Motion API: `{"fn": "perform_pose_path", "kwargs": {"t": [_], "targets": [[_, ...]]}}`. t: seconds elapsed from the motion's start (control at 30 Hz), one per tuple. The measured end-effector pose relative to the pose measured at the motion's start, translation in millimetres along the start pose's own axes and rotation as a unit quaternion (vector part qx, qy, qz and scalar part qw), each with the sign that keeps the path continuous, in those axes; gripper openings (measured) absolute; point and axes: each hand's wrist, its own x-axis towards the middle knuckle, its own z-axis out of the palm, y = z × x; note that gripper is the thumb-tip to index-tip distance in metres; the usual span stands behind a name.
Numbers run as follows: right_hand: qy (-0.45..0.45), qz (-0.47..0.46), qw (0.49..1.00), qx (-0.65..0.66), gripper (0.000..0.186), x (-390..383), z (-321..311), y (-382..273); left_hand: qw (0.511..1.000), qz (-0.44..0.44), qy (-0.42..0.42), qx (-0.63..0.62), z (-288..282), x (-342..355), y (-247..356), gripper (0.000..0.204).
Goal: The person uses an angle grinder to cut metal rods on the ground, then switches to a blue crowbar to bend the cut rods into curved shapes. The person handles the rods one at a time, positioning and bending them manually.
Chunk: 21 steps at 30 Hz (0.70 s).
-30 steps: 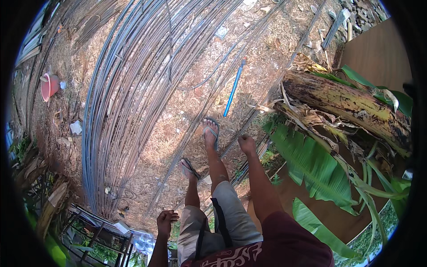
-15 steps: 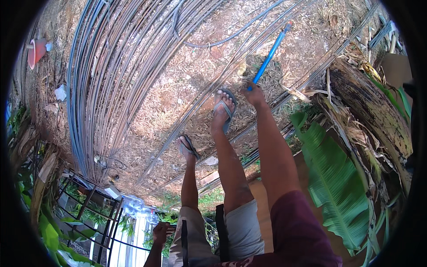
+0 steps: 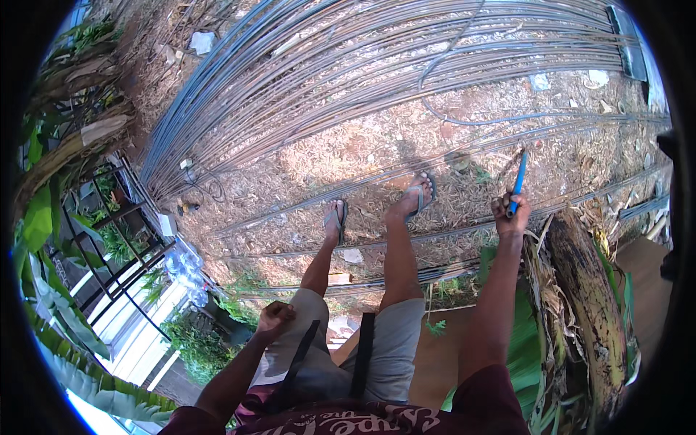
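Observation:
My right hand (image 3: 511, 215) is wrapped round a blue tube (image 3: 520, 174), held out over the ground to the right. The tube's open, hollow end shows just below my fist, and its long part points away from me, foreshortened. My left hand (image 3: 277, 317) hangs over my left thigh with its fingers curled in; I see nothing in it. Long thin metal rods (image 3: 406, 80) lie in a wide bundle on the ground beyond my feet.
More rods (image 3: 457, 230) run across the ground by my sandalled feet. At the right lie a banana trunk (image 3: 589, 283) and a green banana leaf (image 3: 528, 348). A dark metal frame (image 3: 109, 239) and clear plastic (image 3: 187, 272) are at the left. A loose cable (image 3: 493, 121) curves past the bundle.
My view has turned, so the rod bundle now stretches across the top. My right hand has swung out to the right with the blue tube. My left hand has come higher into view.

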Motion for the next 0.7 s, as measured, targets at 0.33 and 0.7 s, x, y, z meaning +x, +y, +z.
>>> {"fn": "perform_pose_path", "kwargs": {"t": [0.33, 0.7], "targets": [[-0.125, 0.121, 0.976, -0.133, 0.019, -270, 69, 131, 0.91, 0.063, 0.067, -0.404, -11, -45, -52, 0.013], [-0.232, -0.181, 0.765, -0.573, 0.028, -475, 241, 256, 0.859, 0.066, 0.101, -0.497, -71, -43, -175, 0.012]]}}
